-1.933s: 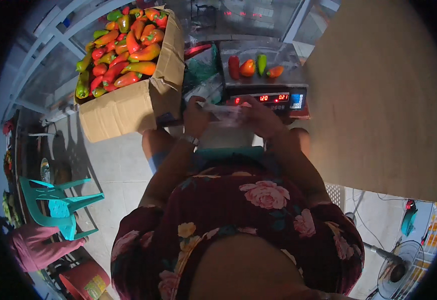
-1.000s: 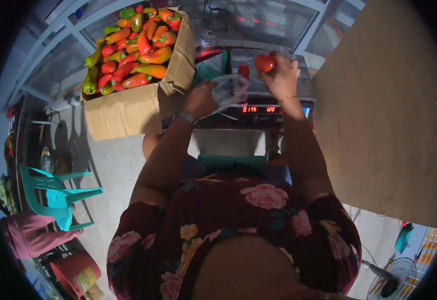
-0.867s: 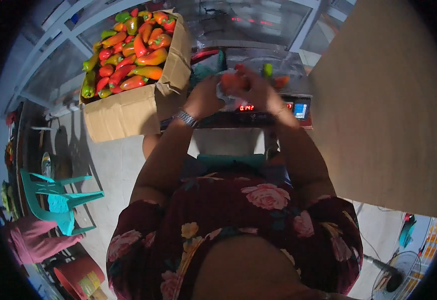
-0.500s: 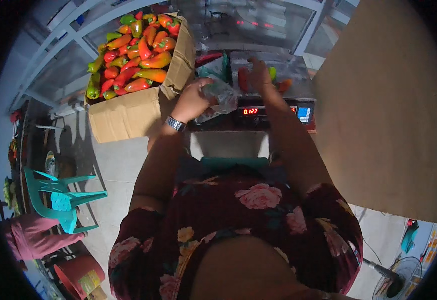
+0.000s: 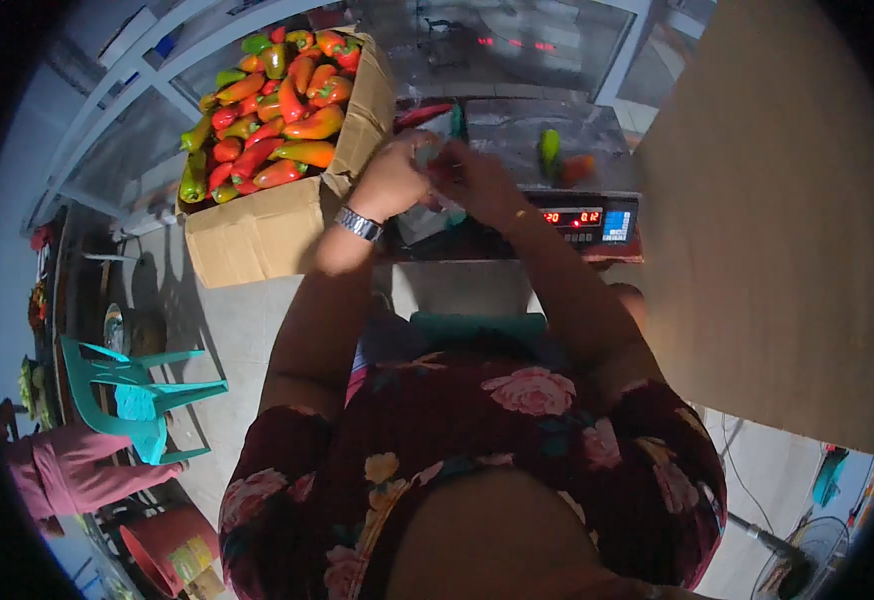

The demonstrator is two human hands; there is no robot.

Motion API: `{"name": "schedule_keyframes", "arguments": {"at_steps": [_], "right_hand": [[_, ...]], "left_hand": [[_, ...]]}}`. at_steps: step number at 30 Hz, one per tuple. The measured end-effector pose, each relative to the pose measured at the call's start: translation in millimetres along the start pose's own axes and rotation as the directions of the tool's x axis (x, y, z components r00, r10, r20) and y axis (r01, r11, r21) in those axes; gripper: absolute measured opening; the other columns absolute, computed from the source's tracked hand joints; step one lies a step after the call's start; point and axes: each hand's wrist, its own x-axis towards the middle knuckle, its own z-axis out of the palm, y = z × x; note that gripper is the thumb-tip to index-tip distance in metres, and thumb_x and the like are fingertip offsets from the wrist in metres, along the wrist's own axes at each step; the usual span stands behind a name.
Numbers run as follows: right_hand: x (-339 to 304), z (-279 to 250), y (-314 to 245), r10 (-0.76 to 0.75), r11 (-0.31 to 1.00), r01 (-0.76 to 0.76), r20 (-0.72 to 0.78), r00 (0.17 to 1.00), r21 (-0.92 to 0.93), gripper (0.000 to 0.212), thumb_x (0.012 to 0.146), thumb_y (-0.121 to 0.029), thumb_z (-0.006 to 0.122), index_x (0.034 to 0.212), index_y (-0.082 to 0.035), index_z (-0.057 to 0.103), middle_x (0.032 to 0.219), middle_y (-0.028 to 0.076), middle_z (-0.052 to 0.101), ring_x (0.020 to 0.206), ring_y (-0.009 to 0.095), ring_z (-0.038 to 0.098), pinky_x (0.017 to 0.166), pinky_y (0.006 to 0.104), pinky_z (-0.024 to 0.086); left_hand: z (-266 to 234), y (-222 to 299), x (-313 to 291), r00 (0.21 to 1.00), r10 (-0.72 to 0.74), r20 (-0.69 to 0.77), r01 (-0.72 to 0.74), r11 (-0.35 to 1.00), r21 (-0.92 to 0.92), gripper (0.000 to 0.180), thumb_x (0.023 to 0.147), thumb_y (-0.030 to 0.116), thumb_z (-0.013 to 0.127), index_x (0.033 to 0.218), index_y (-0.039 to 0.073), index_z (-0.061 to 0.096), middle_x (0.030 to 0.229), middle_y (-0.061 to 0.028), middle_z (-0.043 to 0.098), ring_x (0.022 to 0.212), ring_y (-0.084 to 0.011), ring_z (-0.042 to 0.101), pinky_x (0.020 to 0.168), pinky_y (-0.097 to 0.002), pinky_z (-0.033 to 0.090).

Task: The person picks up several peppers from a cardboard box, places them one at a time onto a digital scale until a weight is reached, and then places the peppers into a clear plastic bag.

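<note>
Holding a clear plastic bag (image 5: 426,154), partly hidden, in the left hand (image 5: 395,178), just left of the scale (image 5: 502,125). Pinching a red pepper (image 5: 444,170) in the right hand (image 5: 484,187) at the bag, also by the scale's left edge; too blurred to tell in or out. Showing a green pepper (image 5: 550,150) beside an orange pepper (image 5: 577,168) on the scale, and a pepper-filled cardboard box (image 5: 257,235) to its left.

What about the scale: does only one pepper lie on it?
No, a green pepper and an orange-red pepper lie on the scale.
</note>
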Motion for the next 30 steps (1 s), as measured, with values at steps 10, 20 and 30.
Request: {"name": "schedule_keyframes", "arguments": {"at_steps": [10, 20, 30], "right_hand": [[32, -69, 102, 0.329, 0.664, -0.475, -0.346, 0.879, -0.578, 0.046, 0.08, -0.043, 0.055, 0.111, -0.009, 0.057, 0.12, 0.013, 0.051, 0.112, 0.032, 0.045, 0.096, 0.044, 0.034], [25, -53, 212, 0.424, 0.414, -0.529, -0.358, 0.832, -0.741, 0.06, 0.074, -0.055, 0.056, 0.11, -0.007, 0.058, 0.119, 0.018, 0.05, 0.118, 0.03, 0.04, 0.088, 0.0508, 0.037], [4, 16, 68, 0.236, -0.072, -0.385, 0.391, 0.889, 0.92, 0.037, 0.085, -0.031, 0.053, 0.109, -0.003, 0.052, 0.103, 0.012, 0.058, 0.094, 0.029, 0.057, 0.085, 0.0428, 0.045]], "left_hand": [[-19, -59, 18, 0.944, 0.316, -0.09, -0.241, 0.852, 0.465, 0.055, 0.065, 0.001, 0.06, 0.119, 0.0, 0.048, 0.081, -0.0147, 0.061, 0.063, -0.0197, 0.06, 0.056, -0.0276, 0.047], [-7, -65, 39, 0.997, -0.07, -0.015, 0.072, 0.985, 0.157, 0.058, 0.065, 0.002, 0.063, 0.12, 0.001, 0.047, 0.114, -0.0102, 0.053, 0.101, -0.0174, 0.052, 0.085, -0.029, 0.044], [-2, -44, 18, 0.999, -0.041, -0.017, 0.044, 0.959, 0.28, 0.071, 0.06, 0.011, 0.065, 0.127, 0.0, 0.042, 0.106, -0.0198, 0.057, 0.083, -0.0292, 0.062, 0.074, -0.0382, 0.049]]}}
